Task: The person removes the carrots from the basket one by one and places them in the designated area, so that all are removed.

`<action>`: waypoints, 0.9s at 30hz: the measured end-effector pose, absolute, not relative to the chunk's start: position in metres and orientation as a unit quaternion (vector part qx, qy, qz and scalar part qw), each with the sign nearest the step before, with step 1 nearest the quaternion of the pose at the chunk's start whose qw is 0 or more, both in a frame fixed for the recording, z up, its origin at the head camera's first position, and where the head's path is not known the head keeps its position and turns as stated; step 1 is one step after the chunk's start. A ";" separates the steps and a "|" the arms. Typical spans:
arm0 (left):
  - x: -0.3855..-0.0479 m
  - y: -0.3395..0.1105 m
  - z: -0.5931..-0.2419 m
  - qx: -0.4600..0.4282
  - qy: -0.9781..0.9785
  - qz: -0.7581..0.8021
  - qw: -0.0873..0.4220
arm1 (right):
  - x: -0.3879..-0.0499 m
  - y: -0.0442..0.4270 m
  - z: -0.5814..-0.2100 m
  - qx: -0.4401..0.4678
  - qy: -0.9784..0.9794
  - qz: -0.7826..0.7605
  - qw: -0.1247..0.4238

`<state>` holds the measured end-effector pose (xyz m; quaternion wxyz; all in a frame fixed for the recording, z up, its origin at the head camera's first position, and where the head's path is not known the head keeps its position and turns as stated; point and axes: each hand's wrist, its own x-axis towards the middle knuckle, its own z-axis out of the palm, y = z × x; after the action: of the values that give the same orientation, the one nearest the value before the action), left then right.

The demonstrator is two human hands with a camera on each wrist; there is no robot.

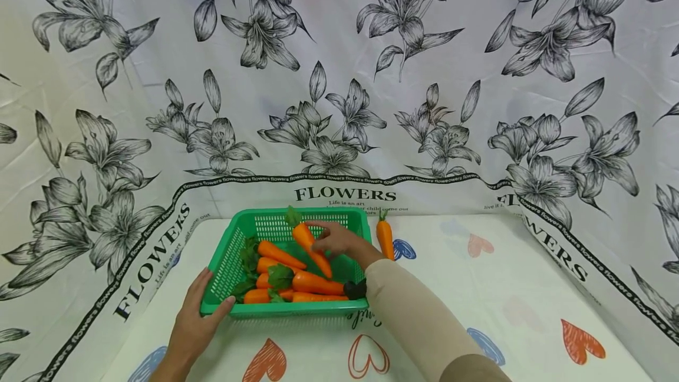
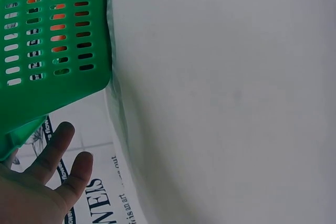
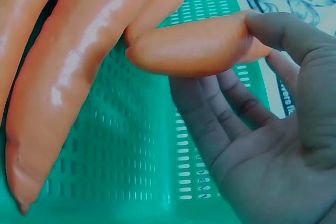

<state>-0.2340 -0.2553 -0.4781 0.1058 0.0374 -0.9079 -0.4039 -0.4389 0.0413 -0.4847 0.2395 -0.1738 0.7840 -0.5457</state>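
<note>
A green plastic basket (image 1: pixel 270 309) stands on the table, holding several orange carrots (image 1: pixel 318 282) with leafy green tops. Over its inside, my right hand (image 1: pixel 339 240) pinches one carrot (image 1: pixel 306 237) between thumb and fingers; its leaf end points up and away, its tip down toward the others. The right wrist view shows the thumb on this carrot (image 3: pixel 189 48), fingers under it. My left hand (image 1: pixel 193 320) touches the basket's near left corner, thumb by the front rim. Its fingers look straight and spread in the left wrist view (image 2: pixel 58 156).
A single carrot (image 1: pixel 385 237) lies on the table just right of the basket. A dark object (image 1: pixel 354 290) sits in the basket's near right corner, partly covered by my sleeve (image 1: pixel 419 311). Flower-printed cloth (image 1: pixel 334 134) hangs behind the table.
</note>
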 end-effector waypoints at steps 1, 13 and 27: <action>-0.234 -0.256 -0.478 0.038 -0.908 -0.404 0.106 | -0.423 0.045 -0.465 -0.182 0.781 -0.551 0.230; -0.235 -0.257 -0.481 0.029 -0.907 -0.405 0.111 | -0.394 0.056 -0.419 -0.192 0.701 -0.654 0.212; -0.236 -0.257 -0.481 0.027 -0.909 -0.401 0.110 | -0.398 0.060 -0.408 -0.197 0.678 -0.679 0.201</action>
<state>-0.2358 -0.2574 -0.4807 0.1103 0.0274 -0.9088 -0.4014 -0.3982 0.0605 -0.4077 0.2007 -0.1966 0.6779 -0.6793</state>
